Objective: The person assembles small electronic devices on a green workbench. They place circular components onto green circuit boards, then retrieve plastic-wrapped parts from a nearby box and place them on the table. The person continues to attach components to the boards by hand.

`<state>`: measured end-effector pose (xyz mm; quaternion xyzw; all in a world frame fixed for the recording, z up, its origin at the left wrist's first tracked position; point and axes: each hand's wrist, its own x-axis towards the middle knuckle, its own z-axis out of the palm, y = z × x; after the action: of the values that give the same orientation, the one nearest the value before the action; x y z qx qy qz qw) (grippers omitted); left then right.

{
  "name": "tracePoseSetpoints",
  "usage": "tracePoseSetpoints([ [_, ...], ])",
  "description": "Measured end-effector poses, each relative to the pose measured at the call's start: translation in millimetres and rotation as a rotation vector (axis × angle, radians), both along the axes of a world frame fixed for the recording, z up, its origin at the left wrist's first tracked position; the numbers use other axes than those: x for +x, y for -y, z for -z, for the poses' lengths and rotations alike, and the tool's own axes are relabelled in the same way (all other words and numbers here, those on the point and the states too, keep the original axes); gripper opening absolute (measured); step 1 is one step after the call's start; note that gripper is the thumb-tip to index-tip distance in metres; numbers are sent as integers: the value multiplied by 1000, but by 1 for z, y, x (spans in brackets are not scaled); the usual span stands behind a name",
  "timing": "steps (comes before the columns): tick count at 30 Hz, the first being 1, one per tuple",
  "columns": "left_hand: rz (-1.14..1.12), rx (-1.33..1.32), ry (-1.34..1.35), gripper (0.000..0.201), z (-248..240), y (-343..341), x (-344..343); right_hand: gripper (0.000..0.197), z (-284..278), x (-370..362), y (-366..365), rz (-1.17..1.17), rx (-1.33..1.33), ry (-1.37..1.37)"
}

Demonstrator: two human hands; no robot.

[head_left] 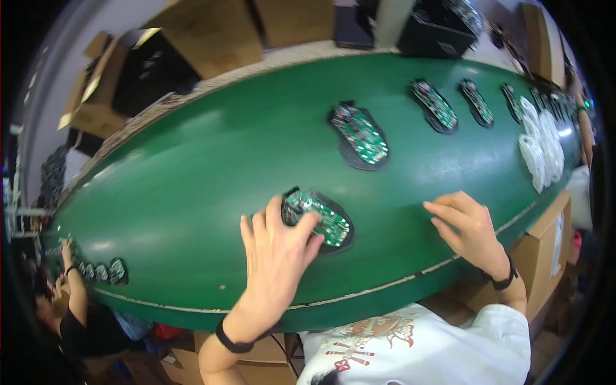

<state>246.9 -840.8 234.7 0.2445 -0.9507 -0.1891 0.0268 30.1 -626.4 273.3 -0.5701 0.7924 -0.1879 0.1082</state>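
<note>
A green circuit board in a black plastic shell [335, 224] lies on the green belt in front of me. My left hand [276, 247] reaches over its left end, with index finger and thumb closed on the near side of the board and the other fingers spread. Part of the board is hidden under the fingers. To the right, my right hand [465, 228] hovers over bare belt, fingers bent and a small gap between thumb and index finger; nothing shows between them. Farther off lies a second board in a black shell [362, 136], touched by neither hand.
More shelled boards [435, 106] line the belt's far right, near a pile of white plastic bags [540, 147]. Several boards [117, 271] lie far left beside another person's arm [75, 282]. Cardboard boxes [205, 38] and a black bin [436, 29] stand beyond the belt.
</note>
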Motion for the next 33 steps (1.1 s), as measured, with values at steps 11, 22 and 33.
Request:
tracePoseSetpoints([
  [11, -106, -379, 98, 34, 6, 73, 12, 25, 9, 31, 3, -15, -23, -6],
  [22, 180, 94, -241, 54, -54, -5, 31, 18, 36, 16, 6, -230, 47, -80],
  [33, 34, 178, -341, 41, -28, 8, 93, 18, 35, 49, -66, 214, 94, 106],
])
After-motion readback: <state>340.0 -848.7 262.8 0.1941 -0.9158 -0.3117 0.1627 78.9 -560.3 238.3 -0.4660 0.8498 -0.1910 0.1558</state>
